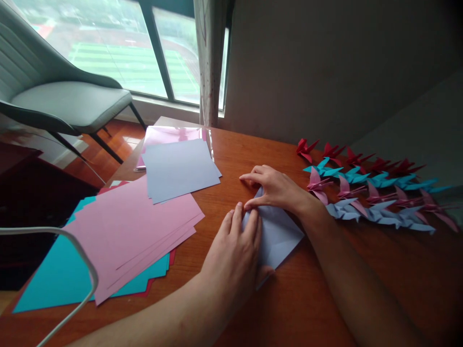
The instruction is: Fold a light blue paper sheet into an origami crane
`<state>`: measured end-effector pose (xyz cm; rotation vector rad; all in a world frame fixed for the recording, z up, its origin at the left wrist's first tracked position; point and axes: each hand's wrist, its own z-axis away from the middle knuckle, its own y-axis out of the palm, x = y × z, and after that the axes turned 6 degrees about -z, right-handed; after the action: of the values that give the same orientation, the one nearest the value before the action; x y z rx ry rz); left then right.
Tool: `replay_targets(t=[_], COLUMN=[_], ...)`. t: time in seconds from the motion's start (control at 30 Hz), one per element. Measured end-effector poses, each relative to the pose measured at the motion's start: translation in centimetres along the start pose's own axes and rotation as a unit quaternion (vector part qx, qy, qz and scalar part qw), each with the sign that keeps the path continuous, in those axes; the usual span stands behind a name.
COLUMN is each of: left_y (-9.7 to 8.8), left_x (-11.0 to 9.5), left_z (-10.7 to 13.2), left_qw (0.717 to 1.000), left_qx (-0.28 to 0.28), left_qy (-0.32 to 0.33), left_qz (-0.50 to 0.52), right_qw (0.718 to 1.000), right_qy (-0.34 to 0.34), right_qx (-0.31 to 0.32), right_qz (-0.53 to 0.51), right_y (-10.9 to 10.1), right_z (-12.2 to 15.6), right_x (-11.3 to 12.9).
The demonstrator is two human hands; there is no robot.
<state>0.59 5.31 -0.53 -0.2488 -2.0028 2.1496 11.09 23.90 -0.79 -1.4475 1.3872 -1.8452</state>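
Observation:
A pale lavender sheet of paper (280, 233), folded to a pointed shape, lies on the wooden table under both my hands. My left hand (235, 248) rests flat on its left side, fingers stretched out and thumb out near the lower edge. Over the upper corner arches my right hand (277, 188). Its thumb touches the paper beside my left fingertips, while the index finger reaches out to the left, apart from the thumb. Part of the paper's left side is hidden under my left hand.
Loose pink sheets (144, 231), turquoise sheets (58, 274) and lavender sheets (183, 168) lie left, near a clear plastic packet (173, 134). Folded red cranes (306, 149), turquoise cranes (325, 167), pink cranes (317, 185) and lavender cranes (345, 209) stand in rows right. A white cable (92, 270) crosses the front left.

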Motion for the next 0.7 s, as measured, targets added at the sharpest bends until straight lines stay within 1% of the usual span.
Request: replay_targets(t=[0.1,0.2,0.37,0.5,0.6,0.7], left_y=[0.0,-0.1,-0.2,-0.1,-0.3,-0.5], left_x=[-0.1,-0.1,-0.1,-0.1,0.1,0.2], left_z=[0.0,0.0,0.0,0.0,0.0,-0.1], left_qw=[1.0,1.0,1.0,1.0,1.0,1.0], left_qx=[-0.004,0.001,0.005,0.005,0.009,0.01], left_qy=[-0.001,-0.003,0.004,0.005,0.008,0.01], left_qz=[-0.006,-0.013,-0.02,-0.013,-0.002,0.006], right_qw=[1.0,1.0,0.997,0.99,0.985,0.984], right_qy=[-0.001,0.012,0.051,0.097,0.103,0.106], right_qx=[0.001,-0.006,-0.059,-0.104,-0.134,-0.145], right_qz=[-0.004,-0.011,-0.012,-0.019,-0.017,-0.002], right_y=[-0.1,-0.5,-1.1,-0.7,-0.2,0.2], right_z=[0.0,0.3,1.1,1.2,1.1,1.1], right_x=[-0.2,-1.1,-2.9,-3.8,-4.2,-4.1])
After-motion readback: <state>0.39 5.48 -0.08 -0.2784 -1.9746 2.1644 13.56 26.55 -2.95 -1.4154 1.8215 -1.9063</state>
